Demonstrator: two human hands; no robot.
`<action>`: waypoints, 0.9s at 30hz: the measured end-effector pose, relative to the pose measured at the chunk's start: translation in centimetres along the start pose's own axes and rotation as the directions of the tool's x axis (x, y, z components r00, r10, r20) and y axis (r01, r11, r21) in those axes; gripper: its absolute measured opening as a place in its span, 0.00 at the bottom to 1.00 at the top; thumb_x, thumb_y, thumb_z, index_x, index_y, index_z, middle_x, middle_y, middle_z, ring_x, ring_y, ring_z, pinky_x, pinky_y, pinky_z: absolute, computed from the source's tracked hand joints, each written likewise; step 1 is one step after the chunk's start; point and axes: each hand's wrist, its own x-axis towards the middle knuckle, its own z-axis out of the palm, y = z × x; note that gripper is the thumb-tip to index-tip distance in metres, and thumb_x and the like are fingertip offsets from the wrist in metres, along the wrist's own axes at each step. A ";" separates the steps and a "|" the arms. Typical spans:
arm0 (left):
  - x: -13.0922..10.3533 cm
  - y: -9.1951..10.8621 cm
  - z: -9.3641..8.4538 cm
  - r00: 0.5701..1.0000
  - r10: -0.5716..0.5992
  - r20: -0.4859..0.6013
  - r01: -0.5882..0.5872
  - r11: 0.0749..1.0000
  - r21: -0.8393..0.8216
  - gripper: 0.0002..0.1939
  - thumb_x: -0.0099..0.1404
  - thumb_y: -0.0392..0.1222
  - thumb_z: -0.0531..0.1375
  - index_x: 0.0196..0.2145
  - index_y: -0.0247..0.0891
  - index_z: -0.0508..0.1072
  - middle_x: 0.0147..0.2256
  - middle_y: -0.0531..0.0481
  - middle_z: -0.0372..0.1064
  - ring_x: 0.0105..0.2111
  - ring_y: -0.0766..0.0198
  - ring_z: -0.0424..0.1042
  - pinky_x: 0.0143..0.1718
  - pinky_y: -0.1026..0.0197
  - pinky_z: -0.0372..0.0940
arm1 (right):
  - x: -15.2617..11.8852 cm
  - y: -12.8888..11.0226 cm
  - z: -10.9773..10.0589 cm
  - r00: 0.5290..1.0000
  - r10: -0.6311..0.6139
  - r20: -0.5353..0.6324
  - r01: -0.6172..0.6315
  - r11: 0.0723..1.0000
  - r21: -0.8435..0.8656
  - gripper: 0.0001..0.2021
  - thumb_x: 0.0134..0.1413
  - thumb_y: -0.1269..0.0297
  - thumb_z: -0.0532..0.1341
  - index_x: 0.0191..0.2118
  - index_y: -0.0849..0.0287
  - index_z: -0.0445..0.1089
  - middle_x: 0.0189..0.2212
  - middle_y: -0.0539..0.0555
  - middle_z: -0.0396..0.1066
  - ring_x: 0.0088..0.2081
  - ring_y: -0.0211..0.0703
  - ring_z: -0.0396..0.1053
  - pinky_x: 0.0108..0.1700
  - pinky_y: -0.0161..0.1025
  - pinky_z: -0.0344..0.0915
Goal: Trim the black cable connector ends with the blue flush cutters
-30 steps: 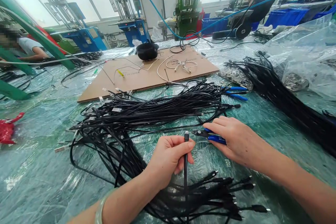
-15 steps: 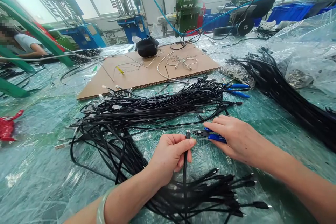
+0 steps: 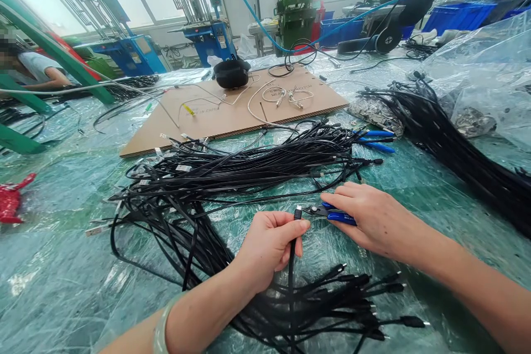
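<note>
Between thumb and fingers, my left hand (image 3: 267, 249) pinches a black cable (image 3: 292, 271) just below its plug, whose metal tip points up. My right hand (image 3: 369, 215) is wrapped round blue-handled cutters (image 3: 342, 217). The cutters' dark jaws point left and lie right beside the plug; whether they touch it I cannot tell. A bundle of black cables (image 3: 332, 304) with plugs at the right spreads below my hands. Beyond them lies a larger pile of black cables (image 3: 249, 163).
A cardboard sheet (image 3: 232, 119) holds a black bowl-shaped object (image 3: 232, 74) and white cables. Blue-handled tools (image 3: 377, 146) rest beside the pile. More black cables (image 3: 460, 160) lie at the right, a red object (image 3: 14, 199) at the left. A person (image 3: 37, 69) sits at the far left.
The cutters' jaws have shifted very slightly left, closer to the plug. Both hands keep their hold and have barely moved.
</note>
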 end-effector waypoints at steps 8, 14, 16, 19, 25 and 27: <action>0.0 -0.1 0.0 1.000 0.002 -0.003 -0.002 1.000 0.001 0.16 0.52 0.44 0.64 0.15 0.34 0.64 0.12 0.55 0.63 0.07 0.79 0.45 0.08 0.71 0.36 | -0.1 0.0 0.0 1.000 0.012 0.017 -0.013 1.000 0.021 0.08 0.54 0.68 0.57 0.40 0.59 0.70 0.32 0.56 0.71 0.33 0.46 0.67 0.33 0.40 0.62; 0.0 -0.2 -0.1 1.000 0.003 0.003 -0.003 1.000 -0.006 0.14 0.52 0.43 0.64 0.17 0.34 0.66 0.12 0.56 0.63 0.07 0.80 0.45 0.08 0.72 0.36 | -0.1 0.1 0.0 0.999 0.015 0.033 -0.016 0.999 0.030 0.09 0.54 0.68 0.56 0.41 0.59 0.69 0.32 0.55 0.70 0.33 0.45 0.66 0.34 0.39 0.62; 0.0 -0.2 -0.1 1.000 0.002 0.007 -0.002 1.000 -0.007 0.14 0.53 0.43 0.63 0.17 0.33 0.66 0.12 0.56 0.63 0.07 0.80 0.45 0.08 0.72 0.35 | -0.1 0.0 -0.1 0.999 0.014 0.047 -0.015 0.999 0.032 0.10 0.55 0.68 0.55 0.42 0.59 0.69 0.32 0.55 0.70 0.33 0.45 0.66 0.34 0.39 0.62; 0.1 -0.2 -0.1 1.000 0.001 0.007 -0.001 1.000 -0.006 0.15 0.53 0.43 0.63 0.17 0.33 0.65 0.12 0.56 0.63 0.07 0.80 0.45 0.09 0.72 0.35 | 0.0 0.0 -0.1 0.998 0.012 0.057 -0.014 0.999 0.031 0.10 0.55 0.68 0.55 0.42 0.59 0.69 0.33 0.56 0.70 0.33 0.45 0.66 0.34 0.40 0.62; 0.1 -0.2 0.0 1.000 -0.008 0.000 0.008 1.000 -0.001 0.15 0.52 0.44 0.64 0.16 0.34 0.65 0.12 0.55 0.63 0.07 0.80 0.45 0.09 0.71 0.35 | -0.2 0.0 0.0 0.998 0.014 0.062 -0.016 0.999 0.034 0.11 0.55 0.68 0.56 0.43 0.60 0.69 0.33 0.55 0.69 0.34 0.47 0.66 0.34 0.41 0.62; 0.1 -0.2 0.0 1.000 -0.012 0.002 0.012 1.000 0.003 0.15 0.52 0.44 0.64 0.16 0.34 0.65 0.12 0.55 0.63 0.07 0.80 0.45 0.09 0.71 0.35 | -0.2 -0.1 0.0 0.998 0.015 0.068 -0.017 0.999 0.030 0.11 0.55 0.68 0.56 0.43 0.60 0.69 0.33 0.55 0.69 0.34 0.47 0.66 0.34 0.41 0.62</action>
